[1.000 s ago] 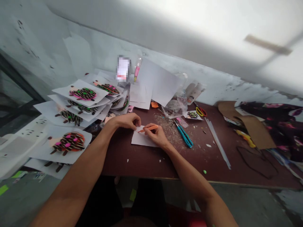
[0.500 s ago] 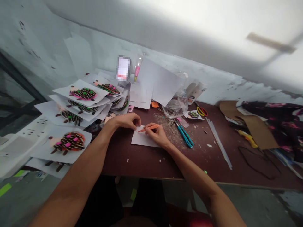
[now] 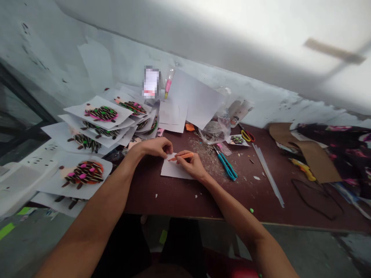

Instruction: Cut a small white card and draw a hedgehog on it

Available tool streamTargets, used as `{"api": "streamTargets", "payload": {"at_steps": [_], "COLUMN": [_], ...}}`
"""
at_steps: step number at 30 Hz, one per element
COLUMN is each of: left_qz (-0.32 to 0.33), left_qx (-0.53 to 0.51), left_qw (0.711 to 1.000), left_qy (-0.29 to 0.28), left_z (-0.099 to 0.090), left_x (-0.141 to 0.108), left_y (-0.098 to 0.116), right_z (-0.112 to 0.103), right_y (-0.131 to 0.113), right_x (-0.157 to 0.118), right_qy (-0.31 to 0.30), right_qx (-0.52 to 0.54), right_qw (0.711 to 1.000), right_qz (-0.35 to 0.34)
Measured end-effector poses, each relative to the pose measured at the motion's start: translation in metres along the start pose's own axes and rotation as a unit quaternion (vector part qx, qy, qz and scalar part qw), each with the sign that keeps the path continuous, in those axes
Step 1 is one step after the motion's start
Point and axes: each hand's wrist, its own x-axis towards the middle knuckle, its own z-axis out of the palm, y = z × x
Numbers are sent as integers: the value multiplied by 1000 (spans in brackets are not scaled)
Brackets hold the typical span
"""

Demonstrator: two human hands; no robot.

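This looks like a little craft workshop, but I can't tell if it is inside a home. The brown table [image 3: 174,202] is messy, with tiny bits [image 3: 209,150] all over the middle. On it are blue scissors [image 3: 223,160], yellow and red scissors [image 3: 248,136], a yellow glue gun [image 3: 305,170] and long clear sticks [image 3: 268,174]. There is white paper [image 3: 175,170] and an orange pen [image 3: 186,155] too. On the left sits a big pile of pictures [image 3: 104,113] of prickly animals, lots of them nearly the same. The wall [image 3: 121,61] is patchy and marked, and green scraps [image 3: 7,231] lie on the grey floor [image 3: 31,247]
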Motion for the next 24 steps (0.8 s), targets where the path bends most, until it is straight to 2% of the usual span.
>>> {"api": "streamTargets", "payload": {"at_steps": [24], "left_qz": [5], "left_qx": [-2], "left_qw": [1000], "left_qy": [4], "left_z": [1], "left_x": [-1], "left_y": [0], "right_z": [-2], "right_y": [-2], "right_x": [-2], "right_qy": [-9], "right_qx": [-29], "right_qw": [999], "right_qz": [-10]}}
